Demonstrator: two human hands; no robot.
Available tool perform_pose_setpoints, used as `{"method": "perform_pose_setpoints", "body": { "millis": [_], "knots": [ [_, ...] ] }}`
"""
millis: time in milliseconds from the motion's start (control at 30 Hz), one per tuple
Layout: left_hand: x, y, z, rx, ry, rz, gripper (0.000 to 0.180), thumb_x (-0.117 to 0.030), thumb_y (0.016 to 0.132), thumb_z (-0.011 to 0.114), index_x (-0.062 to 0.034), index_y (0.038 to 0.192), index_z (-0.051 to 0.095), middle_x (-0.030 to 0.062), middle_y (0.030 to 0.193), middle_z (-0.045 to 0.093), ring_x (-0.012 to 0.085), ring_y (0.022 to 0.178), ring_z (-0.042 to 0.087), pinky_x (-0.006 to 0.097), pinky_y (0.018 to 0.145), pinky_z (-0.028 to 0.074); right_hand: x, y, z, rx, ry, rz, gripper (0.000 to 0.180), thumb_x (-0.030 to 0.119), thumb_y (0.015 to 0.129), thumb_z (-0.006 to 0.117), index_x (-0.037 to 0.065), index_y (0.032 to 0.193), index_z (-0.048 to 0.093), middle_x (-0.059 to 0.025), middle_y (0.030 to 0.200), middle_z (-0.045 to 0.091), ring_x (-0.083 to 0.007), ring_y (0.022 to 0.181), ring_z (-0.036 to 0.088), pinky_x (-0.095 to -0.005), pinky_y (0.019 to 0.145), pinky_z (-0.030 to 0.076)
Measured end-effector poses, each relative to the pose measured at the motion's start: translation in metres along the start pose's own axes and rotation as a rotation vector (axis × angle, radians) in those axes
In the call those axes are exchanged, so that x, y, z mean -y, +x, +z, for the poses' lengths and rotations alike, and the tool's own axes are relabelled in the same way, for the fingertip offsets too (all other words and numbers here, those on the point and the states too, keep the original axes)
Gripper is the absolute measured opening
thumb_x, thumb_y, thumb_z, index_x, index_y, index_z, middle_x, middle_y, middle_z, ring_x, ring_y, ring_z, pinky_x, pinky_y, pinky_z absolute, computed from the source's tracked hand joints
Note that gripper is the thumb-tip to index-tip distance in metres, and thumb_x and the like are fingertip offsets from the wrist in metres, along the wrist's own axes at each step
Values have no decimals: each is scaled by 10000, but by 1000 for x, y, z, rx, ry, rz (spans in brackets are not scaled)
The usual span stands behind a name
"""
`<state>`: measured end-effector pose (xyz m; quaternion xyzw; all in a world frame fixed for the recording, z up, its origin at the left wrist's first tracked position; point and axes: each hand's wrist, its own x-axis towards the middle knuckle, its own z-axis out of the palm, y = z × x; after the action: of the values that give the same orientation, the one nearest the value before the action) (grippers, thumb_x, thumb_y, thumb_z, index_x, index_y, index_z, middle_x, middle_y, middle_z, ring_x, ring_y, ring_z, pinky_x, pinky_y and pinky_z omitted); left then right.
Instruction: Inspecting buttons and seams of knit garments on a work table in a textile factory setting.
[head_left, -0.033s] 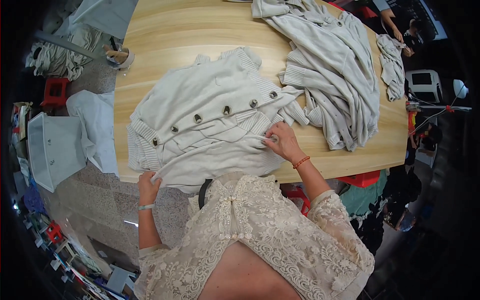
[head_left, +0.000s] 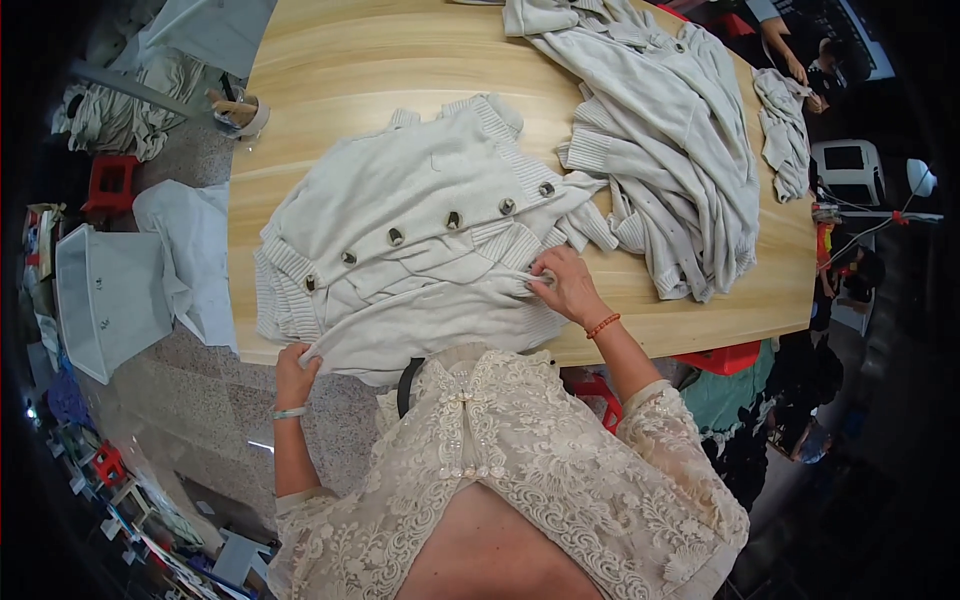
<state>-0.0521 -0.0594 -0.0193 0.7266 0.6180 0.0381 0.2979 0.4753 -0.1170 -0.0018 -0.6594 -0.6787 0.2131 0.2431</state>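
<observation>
Where the floor ran along the table's left edge, a pale plastic bin (head_left: 105,295) stood with a white cloth (head_left: 195,260) heaped between it and the table, and a red stool (head_left: 110,180) sat farther up the floor beside a bundle of grey fabric (head_left: 115,115). The wooden table (head_left: 380,70) carried a cream knitted cardigan (head_left: 420,230) spread across its near left part, its ribbed hem hanging slightly over the near edge and a row of dark buttons (head_left: 450,220) running slantwise across its front. The left hand (head_left: 297,372) was closed on the cardigan's lower corner just past the table's near edge, fingers pinched on the knit. The person wore a cream lace top (head_left: 520,470), seen from above at the near edge. The right hand (head_left: 565,285) lay on the cardigan's right side near the table's near edge, its fingertips pressed together on a fold of ribbed fabric; an orange bead bracelet (head_left: 603,325) circled that wrist. The two hands were well apart, one at each end of the garment's near side. Beyond the cardigan, toward the table's right edge, a pile of grey knitwear (head_left: 670,140) lay crumpled, touching the cardigan's sleeve. A smaller grey garment (head_left: 785,125) rested at the far right corner, where another person's hand (head_left: 785,55) reached in. A red stool (head_left: 720,355) showed under the table's near right edge.
</observation>
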Motion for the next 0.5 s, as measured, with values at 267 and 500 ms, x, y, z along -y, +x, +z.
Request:
{"method": "perform_pose_setpoints", "body": {
  "millis": [267, 500],
  "knots": [
    [-26, 11, -33, 95, -774, -158, 136, -56, 836, 658, -10, 957, 615, -20, 852, 610, 56, 775, 537, 218, 710, 442, -18, -17, -10, 50, 668, 405, 165, 131, 854, 629, 20, 976, 637, -21, 853, 626, -89, 790, 563, -246, 694, 456],
    [-85, 52, -20, 6, -966, -85, 187, -48, 802, 713, -6, 959, 620, 3, 866, 637, 58, 782, 574, 204, 709, 467, -29, 47, -100, -378, 684, 369, 172, 163, 914, 625, 6, 980, 649, 42, 834, 630, -33, 765, 532, -210, 699, 431]
  ]
}}
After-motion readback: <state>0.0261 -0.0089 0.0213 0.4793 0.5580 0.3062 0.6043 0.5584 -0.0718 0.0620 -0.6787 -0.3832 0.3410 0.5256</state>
